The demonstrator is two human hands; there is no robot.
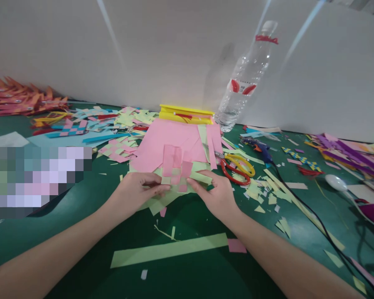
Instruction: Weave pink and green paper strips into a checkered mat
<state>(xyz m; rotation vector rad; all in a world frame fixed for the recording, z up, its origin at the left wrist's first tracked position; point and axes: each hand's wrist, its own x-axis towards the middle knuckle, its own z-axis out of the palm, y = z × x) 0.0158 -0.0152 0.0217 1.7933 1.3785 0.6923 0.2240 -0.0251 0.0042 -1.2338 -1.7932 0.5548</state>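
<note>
A small weave of pink and light-green paper strips [175,168] is held just above the green table [193,274]. My left hand [140,189] pinches its left edge with closed fingers. My right hand [216,193] pinches its right edge, where green strips stick out. Behind the weave lies a pink paper sheet [171,139]. A long light-green strip [170,249] and a small pink square [237,246] lie on the table between my forearms.
Red-and-yellow scissors [238,168] lie right of my right hand. A clear water bottle [247,77] leans on the white wall, a yellow box [187,114] beside it. A blue glue gun [258,146] with a black cable, paper scraps and woven pieces surround the spot.
</note>
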